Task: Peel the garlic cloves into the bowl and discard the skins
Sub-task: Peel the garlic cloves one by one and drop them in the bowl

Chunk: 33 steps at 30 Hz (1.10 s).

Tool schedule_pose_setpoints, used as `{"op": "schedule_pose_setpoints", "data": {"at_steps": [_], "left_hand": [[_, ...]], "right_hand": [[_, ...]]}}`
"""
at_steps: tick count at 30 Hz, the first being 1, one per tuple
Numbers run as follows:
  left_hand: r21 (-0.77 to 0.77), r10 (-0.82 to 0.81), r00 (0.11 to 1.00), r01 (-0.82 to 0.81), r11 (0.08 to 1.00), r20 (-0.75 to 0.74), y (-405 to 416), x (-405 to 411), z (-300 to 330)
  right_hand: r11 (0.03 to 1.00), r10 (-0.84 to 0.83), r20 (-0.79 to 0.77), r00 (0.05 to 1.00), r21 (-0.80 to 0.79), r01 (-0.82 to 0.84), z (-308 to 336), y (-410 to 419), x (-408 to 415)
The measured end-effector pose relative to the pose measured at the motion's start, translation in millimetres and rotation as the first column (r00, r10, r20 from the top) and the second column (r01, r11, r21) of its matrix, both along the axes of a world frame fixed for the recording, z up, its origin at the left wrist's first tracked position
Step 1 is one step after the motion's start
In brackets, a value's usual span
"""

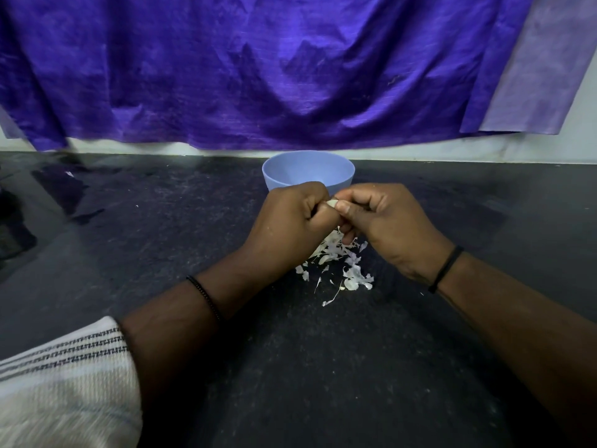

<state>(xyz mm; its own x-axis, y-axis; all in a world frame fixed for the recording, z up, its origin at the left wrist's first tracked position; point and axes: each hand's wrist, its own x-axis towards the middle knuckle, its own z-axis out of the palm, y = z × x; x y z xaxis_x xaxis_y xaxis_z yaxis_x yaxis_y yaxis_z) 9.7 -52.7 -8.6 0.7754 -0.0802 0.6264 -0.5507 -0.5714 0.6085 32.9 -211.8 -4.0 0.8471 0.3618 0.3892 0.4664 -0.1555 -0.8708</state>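
A pale garlic clove (331,203) shows only as a small sliver between my two hands, just in front of the blue bowl (307,169). My left hand (287,221) grips it with curled fingers. My right hand (384,218) pinches it from the other side, thumb against the clove. Below the hands a heap of white garlic skins (339,263) lies scattered on the dark counter. The inside of the bowl is mostly hidden from this angle.
The dark counter (161,253) stretches wide to both sides. A purple cloth (290,66) hangs on the white wall behind the bowl. A dark object (13,227) sits at the far left edge.
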Motion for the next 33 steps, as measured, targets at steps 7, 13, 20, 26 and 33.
{"op": "schedule_pose_setpoints", "data": {"at_steps": [7,13,20,26,33], "left_hand": [[-0.164,-0.001,0.993,-0.018,0.986,-0.115,-3,1,-1],[-0.347,-0.135,0.964,0.049,0.936,-0.229,-6,-3,8],[-0.364,-0.185,0.936,0.067,0.929,-0.300,-2,-2,7],[-0.402,-0.208,0.928,0.072,0.913,-0.308,-2,-4,8],[-0.429,-0.252,0.907,0.090,0.899,-0.337,-4,-6,9]], "right_hand": [[0.997,0.034,-0.026,0.999,0.064,-0.032,-3,3,2],[0.990,0.076,-0.074,0.994,0.125,-0.067,0,1,5],[0.998,0.050,-0.103,0.993,0.046,-0.046,0,-5,6],[0.999,0.021,-0.033,0.999,-0.034,-0.022,-1,-6,8],[0.992,-0.094,0.067,0.993,-0.081,0.100,-5,-2,6]]}}
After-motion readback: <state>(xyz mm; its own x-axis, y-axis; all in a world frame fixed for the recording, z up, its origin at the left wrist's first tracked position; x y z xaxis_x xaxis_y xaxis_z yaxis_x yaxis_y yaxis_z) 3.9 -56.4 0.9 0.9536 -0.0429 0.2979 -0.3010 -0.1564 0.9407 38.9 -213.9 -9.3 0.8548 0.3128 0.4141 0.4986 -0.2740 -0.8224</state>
